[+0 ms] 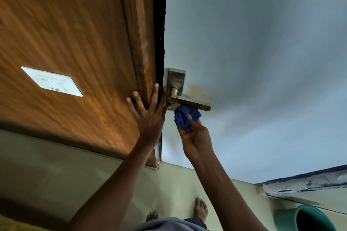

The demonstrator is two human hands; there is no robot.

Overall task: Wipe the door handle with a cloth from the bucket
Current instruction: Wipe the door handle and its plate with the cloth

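A metal lever door handle (pixel 189 101) on a steel backplate (pixel 176 79) is fixed to the pale blue-grey door (pixel 253 52). My right hand (pixel 195 137) holds a bunched blue cloth (pixel 185 118) pressed up against the underside of the lever. My left hand (pixel 148 112) lies flat with fingers spread across the door's edge and the wooden panel (pixel 65 33), thumb touching the handle's inner end. The green bucket (pixel 304 217) stands on the floor at the lower right.
A white switch plate (pixel 52 81) sits on the wooden panel at left. My bare feet (pixel 200 209) stand on the pale floor below the handle. A chipped ledge (pixel 308 184) runs at the lower right beside the bucket.
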